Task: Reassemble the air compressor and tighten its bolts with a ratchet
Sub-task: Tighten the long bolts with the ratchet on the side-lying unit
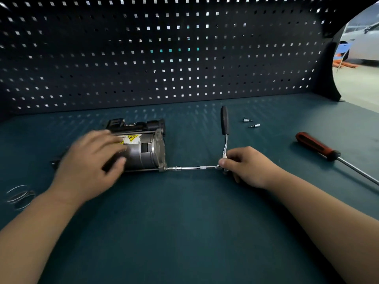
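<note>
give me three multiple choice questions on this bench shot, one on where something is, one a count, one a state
1. Where does the red-handled screwdriver lie?
A. on the mat, to the right of the right hand
B. on the floor
C. in a drawer

2. How many small loose bits lie behind the right hand?
A. one
B. two
C. five

3. What is the right hand doing?
A. lying flat and open
B. gripping the ratchet at its head
C. curled, holding nothing

Answers:
1. A: it lies near the mat's right edge.
2. B: two silver bits sit right of the ratchet handle.
3. B: its fingers curl round the head, from which the extension bar runs to the air compressor.
</note>
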A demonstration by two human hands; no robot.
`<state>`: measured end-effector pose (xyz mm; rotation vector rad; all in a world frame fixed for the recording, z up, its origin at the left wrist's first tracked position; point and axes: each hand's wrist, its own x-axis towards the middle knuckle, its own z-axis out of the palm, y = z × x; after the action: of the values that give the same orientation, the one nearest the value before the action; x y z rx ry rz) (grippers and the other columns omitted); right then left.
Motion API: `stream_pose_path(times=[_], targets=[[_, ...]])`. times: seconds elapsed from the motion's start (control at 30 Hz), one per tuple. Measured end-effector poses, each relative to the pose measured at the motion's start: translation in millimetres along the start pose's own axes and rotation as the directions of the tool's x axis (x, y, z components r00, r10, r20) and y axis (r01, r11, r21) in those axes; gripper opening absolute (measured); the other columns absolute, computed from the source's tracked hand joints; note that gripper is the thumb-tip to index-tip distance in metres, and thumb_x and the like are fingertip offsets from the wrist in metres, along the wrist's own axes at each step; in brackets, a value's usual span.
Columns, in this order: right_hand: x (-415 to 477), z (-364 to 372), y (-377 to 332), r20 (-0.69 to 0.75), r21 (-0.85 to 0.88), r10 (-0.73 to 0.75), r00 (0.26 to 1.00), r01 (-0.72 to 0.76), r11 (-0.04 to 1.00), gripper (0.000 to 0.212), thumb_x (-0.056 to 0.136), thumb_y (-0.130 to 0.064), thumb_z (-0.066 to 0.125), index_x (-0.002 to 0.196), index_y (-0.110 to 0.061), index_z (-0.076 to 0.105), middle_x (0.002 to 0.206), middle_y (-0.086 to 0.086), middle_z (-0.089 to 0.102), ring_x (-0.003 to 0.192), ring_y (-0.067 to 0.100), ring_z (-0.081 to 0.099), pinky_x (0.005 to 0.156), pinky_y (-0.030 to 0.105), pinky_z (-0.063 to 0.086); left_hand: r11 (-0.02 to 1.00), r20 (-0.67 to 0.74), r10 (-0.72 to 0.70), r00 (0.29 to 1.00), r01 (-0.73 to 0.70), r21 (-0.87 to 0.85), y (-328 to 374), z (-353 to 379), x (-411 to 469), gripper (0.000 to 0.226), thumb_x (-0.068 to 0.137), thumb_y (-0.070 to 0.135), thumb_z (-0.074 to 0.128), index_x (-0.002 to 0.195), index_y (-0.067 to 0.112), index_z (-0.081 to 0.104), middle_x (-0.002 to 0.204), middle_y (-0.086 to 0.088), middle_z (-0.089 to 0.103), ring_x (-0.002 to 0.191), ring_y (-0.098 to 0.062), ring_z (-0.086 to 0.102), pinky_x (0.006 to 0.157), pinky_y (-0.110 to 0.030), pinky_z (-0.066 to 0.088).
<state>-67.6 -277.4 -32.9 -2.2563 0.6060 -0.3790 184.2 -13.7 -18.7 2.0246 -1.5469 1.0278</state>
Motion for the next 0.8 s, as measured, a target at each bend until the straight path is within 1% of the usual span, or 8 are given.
stream_pose_path(times=[0.1,0.23,0.33,0.4,0.5,0.63,0.73,0.8], targets=[[2,0,0,0.003,-0.008,0.009,1.0,-0.009,1.0,0.034,0.091,-0.042,0.057,0.069,-0.017,0.063,0.051,0.003,0.061,0.04,0.008,0.046,0.043,0.015,0.035,0.946,-0.18,-0.323,0.929,0.323,-0.029,-33,-8,-17,0.029,0.088,0.029,0.049,0.095,0.007,0.066,0.102,-0.015,0.064,0.1,-0.033,0.053,0.1,-0.028,0.031],[0,0,-1,-0.009,-0.006,-0.003,1.0,0.002,1.0,0.034,0.091,-0.04,0.059,0.069,-0.015,0.063,0.049,0.002,0.059,0.04,0.009,0.046,0.042,0.014,0.034,0.49,0.043,-0.848,0.528,0.812,-0.316,-62,2,-45,0.057,0.085,0.061,0.033,0.104,0.018,0.064,0.11,-0.012,0.064,0.104,-0.031,0.056,0.093,-0.044,0.041],[-1,2,0,-0.035,0.033,-0.05,0.998,0.052,0.998,0.018,0.089,-0.029,0.066,0.079,-0.015,0.066,0.053,-0.005,0.061,0.045,0.004,0.052,0.047,0.011,0.037,0.188,0.246,-0.926,0.285,0.917,-0.353,-80,4,-51,0.085,0.073,0.082,0.02,0.111,0.022,0.066,0.116,-0.011,0.064,0.107,-0.035,0.056,0.094,-0.047,0.04],[-1,2,1,-0.061,0.065,-0.074,0.995,0.078,0.995,0.006,0.085,-0.021,0.072,0.09,-0.019,0.069,0.063,-0.016,0.066,0.056,-0.001,0.059,0.059,0.01,0.042,0.215,0.275,-0.907,0.32,0.912,-0.35,-82,7,-52,0.08,0.072,0.083,0.02,0.109,0.029,0.065,0.119,-0.009,0.063,0.108,-0.031,0.056,0.094,-0.044,0.039],[-4,0,0,-0.097,-0.053,-0.195,0.976,0.191,0.98,0.022,0.08,-0.016,0.078,0.097,-0.026,0.07,0.087,-0.016,0.065,0.081,-0.003,0.061,0.076,0.007,0.041,0.378,0.249,-0.842,0.478,0.853,-0.359,-71,8,-53,0.062,0.075,0.076,0.028,0.11,0.035,0.059,0.119,0.0,0.059,0.111,-0.021,0.052,0.095,-0.037,0.036],[-5,3,-2,-0.124,0.043,-0.116,0.985,0.122,0.992,0.025,0.078,-0.016,0.079,0.095,-0.029,0.066,0.081,-0.012,0.068,0.074,-0.001,0.063,0.071,0.009,0.043,0.404,0.28,-0.814,0.509,0.843,-0.357,-75,4,-51,0.04,0.074,0.079,0.033,0.087,0.051,0.057,0.1,0.011,0.06,0.096,-0.016,0.053,0.084,-0.036,0.038],[-1,6,0,-0.113,0.096,0.006,0.994,0.004,0.995,0.021,0.079,-0.023,0.077,0.093,-0.03,0.064,0.061,-0.011,0.068,0.056,0.004,0.064,0.053,0.008,0.041,0.259,0.398,-0.812,0.427,0.875,-0.409,-101,-5,-56,0.049,0.066,0.089,0.042,0.094,0.056,0.066,0.11,0.012,0.065,0.108,-0.016,0.057,0.098,-0.037,0.039],[1,4,1,-0.079,0.051,0.009,0.997,-0.005,0.999,0.017,0.08,-0.026,0.076,0.091,-0.029,0.064,0.054,-0.009,0.065,0.051,0.007,0.063,0.048,0.009,0.04,0.099,0.545,-0.74,0.395,0.865,-0.492,-117,-5,-61,0.076,0.057,0.089,0.055,0.113,0.04,0.068,0.123,0.004,0.065,0.119,-0.019,0.057,0.109,-0.042,0.034]])
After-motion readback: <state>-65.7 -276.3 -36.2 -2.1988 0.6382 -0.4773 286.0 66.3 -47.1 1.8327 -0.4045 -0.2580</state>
